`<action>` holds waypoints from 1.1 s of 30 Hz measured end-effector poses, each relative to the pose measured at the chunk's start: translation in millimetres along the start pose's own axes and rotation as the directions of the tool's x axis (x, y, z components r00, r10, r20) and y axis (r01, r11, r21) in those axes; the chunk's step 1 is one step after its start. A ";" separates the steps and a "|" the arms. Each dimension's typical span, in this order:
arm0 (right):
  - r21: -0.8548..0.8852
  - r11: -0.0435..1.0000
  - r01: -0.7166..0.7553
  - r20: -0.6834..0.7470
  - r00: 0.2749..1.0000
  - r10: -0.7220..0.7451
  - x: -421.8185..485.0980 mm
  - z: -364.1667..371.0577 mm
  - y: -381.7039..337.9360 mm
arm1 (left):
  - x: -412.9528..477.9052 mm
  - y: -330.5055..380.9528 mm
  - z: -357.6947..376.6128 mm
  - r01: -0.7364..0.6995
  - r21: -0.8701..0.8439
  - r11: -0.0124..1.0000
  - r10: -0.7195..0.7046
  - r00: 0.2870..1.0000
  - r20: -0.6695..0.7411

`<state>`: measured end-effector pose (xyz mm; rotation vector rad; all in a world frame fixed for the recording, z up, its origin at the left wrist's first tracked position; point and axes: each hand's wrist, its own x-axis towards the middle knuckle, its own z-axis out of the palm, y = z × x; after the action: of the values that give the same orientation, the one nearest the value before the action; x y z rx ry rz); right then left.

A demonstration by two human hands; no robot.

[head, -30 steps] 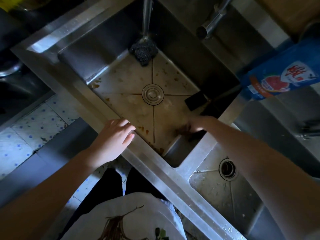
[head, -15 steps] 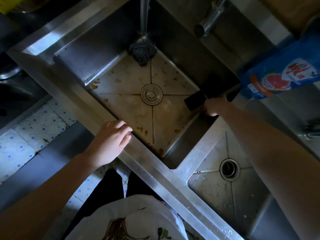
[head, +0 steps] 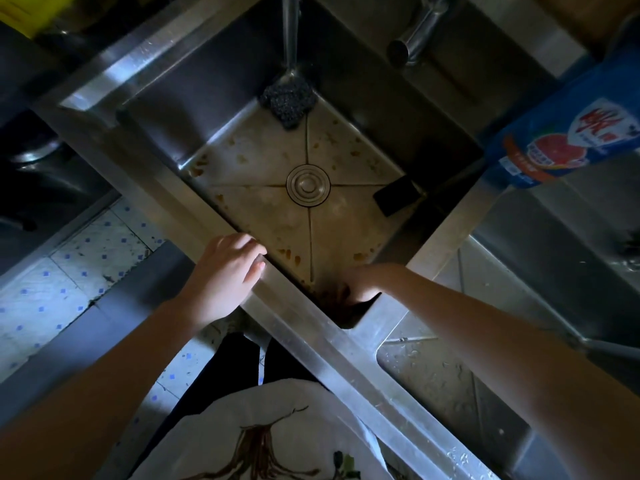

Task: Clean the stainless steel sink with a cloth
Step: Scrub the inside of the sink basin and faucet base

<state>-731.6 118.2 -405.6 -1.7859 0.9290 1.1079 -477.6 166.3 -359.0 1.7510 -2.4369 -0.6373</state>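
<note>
Head view, dim light. The stainless steel sink sits diagonally in view, and its near rim runs from upper left to lower right. The left hand lies palm down on that near rim, fingers relaxed and close together, their tips reaching the inner edge; it holds nothing. The right hand reaches down into the near corner of the basin, low against the floor where the near wall meets the dividing wall. A dark reddish-brown mass, which we take to be the cloth, lies just under and in front of this hand in the same corner. It is blurred and in shadow, so we cannot tell whether the fingers curl round it or press flat on it. The two hands are apart, with the near rim between them. The basin floor carries brown spots, densest along the near edge and the left corner. The round drain cover sits at the centre of the floor. A dark scourer rests in the far corner. A black block lies at the right corner against the wall. A tap spout projects over the far right edge. A blue bottle lies beyond the right rim. A second basin adjoins on the right.
</note>
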 end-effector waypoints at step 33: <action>0.119 0.969 -0.218 -0.164 0.958 0.236 5.5 -2.4 6.3 | -20.4 37.1 0.8 -0.067 -0.024 0.997 0.068 0.996 0.058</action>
<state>-734.5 112.7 -411.6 -1.7482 1.3023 1.0338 -503.7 195.0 -342.2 1.6576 -2.5054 -0.7155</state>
